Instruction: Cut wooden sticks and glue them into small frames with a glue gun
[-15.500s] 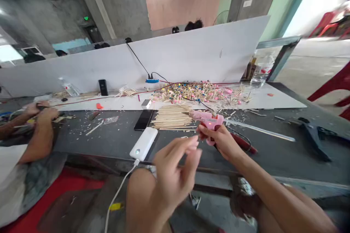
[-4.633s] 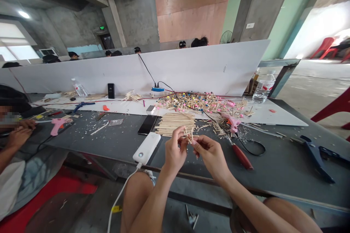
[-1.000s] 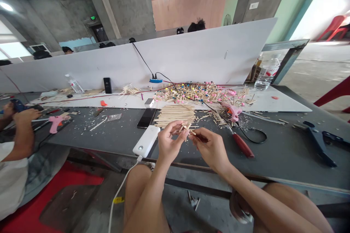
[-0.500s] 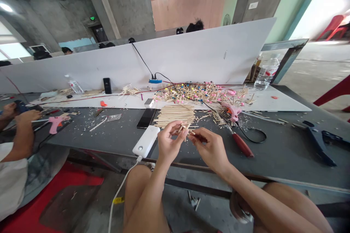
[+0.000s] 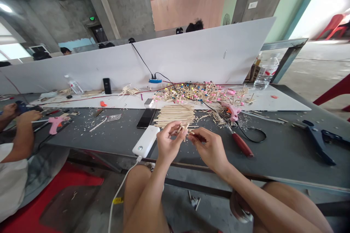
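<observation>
Right now, your left hand [image 5: 168,143] and right hand [image 5: 209,150] pinch a small cluster of wooden sticks [image 5: 184,130] in their fingertips, held above the dark workbench [image 5: 276,164], just beside a white power bank [image 5: 146,141].

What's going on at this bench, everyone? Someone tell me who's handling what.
A seated person pinches a small cluster of wooden sticks between their left hand and right hand, above the grey bench. A loose stack of sticks lies just beyond, near a pink glue gun and a heap of coloured-tipped sticks. Further left, a co-worker's hand is near a second pink glue gun.
</observation>
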